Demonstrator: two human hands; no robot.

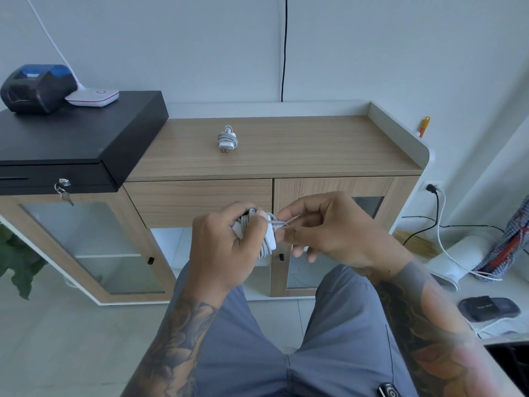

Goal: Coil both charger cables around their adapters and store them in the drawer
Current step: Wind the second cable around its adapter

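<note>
One white charger [227, 138] lies on the wooden cabinet top [315, 144], its cable wound around the adapter and its prongs pointing toward me. In front of the shut drawer [197, 202] I hold a second white adapter [267, 233] with cable loops around it. My left hand [223, 247] grips that adapter and its coils. My right hand [329, 233] pinches the loose end of the cable [279, 223] right beside the adapter. Most of the adapter is hidden by my fingers.
A black cash box [71, 138] with keys in its lock stands at the cabinet's left end, carrying a dark printer [37, 87] and a white device [93, 97]. Glass cabinet doors sit below. Cables, a white appliance and a slipper [488, 308] lie on the floor at right.
</note>
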